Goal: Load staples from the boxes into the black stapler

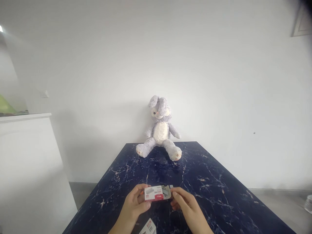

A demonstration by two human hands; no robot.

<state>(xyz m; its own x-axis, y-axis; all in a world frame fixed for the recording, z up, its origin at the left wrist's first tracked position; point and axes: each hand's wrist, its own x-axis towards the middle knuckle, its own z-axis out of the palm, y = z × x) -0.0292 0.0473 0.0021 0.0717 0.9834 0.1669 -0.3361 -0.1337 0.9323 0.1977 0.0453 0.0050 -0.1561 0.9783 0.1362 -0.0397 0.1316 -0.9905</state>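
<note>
A small red and white box (156, 193) is held above the dark blue marbled table (207, 191). My left hand (135, 204) grips its left end between thumb and fingers. At the right end, where the box looks open and something grey shows, my right hand (184, 203) has its thumb and fingertips pinched at the edge; what exactly they hold is too small to tell. A second white box (149, 226) lies on the table near the bottom edge of the view, partly cut off.
A grey plush rabbit (161, 133) sits at the table's far end against the white wall. On the left stands a white cabinet (29, 169). A clear plastic object (308, 204) is at the far right edge, beyond the table.
</note>
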